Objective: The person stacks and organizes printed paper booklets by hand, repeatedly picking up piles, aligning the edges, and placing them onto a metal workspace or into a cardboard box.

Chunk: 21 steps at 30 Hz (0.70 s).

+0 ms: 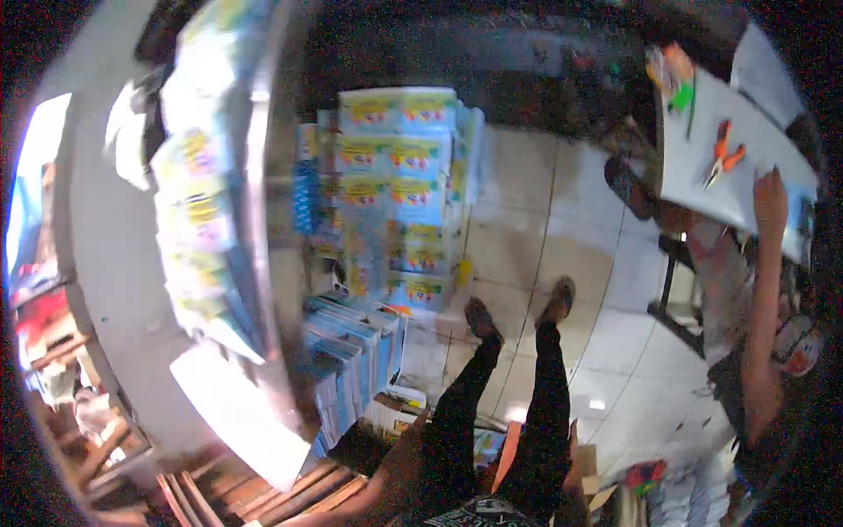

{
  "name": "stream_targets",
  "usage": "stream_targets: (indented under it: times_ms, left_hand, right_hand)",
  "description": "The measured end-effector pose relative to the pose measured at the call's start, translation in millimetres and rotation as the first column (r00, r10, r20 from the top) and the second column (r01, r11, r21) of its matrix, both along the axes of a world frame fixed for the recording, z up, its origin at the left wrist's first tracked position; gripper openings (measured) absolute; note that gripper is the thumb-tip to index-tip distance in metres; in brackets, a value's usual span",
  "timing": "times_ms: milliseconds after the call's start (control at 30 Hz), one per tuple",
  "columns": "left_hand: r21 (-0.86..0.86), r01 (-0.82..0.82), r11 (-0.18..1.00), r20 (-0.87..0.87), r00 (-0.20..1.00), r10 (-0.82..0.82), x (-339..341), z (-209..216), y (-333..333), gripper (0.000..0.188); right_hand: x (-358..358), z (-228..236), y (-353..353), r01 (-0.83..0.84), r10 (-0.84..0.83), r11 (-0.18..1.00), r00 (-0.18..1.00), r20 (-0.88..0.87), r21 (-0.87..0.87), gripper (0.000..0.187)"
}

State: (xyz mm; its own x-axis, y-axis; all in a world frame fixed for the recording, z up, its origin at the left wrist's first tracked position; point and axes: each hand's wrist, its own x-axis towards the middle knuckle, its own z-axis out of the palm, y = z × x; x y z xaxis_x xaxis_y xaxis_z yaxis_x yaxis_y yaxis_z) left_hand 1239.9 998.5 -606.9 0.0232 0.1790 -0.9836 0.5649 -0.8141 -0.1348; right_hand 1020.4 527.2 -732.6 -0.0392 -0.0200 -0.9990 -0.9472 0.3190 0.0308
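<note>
I am seated, with both arms hanging low beside my dark-trousered legs. My left hand (411, 441) is beside my left thigh, nearest to a row of blue-and-white bound books (356, 347). It is dim and blurred, so its fingers cannot be made out. Only a sliver of my right hand (574, 452) shows along my right thigh, close to an open cardboard box (595, 479); its fingers are hidden. Ahead to the left rises a tall stack of printed booklets (395, 180) with yellow and light-blue covers.
At left, a long table (263, 167) carries overlapping printed booklets (198, 206) and a white sheet (237, 413). At right, another person's hand (771, 198) rests on a white table (702, 132) with orange-handled pliers (724, 158). Tiled floor (505, 228) lies ahead; wooden boards (263, 501) are lower left.
</note>
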Motion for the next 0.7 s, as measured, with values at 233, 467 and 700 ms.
stream_targets:
  times_ms: [233,467,700]
  left_hand:
    - [-0.122,-0.044,0.992,0.054,0.997,0.051,-61,181,17,0.053]
    - [-0.291,-0.011,0.957,0.18,0.981,0.066,-144,312,71,0.053]
    - [-0.249,0.234,0.94,0.384,0.915,-0.126,-166,427,163,0.053]
  right_hand:
    - [-1,172,-5,0.169,-0.167,0.969,0.986,-0.024,0.183,0.075]
    - [11,337,-9,0.042,-0.088,0.958,0.984,0.152,0.284,0.096]
    - [212,535,105,-0.103,0.897,0.385,0.274,0.346,-0.917,0.06]
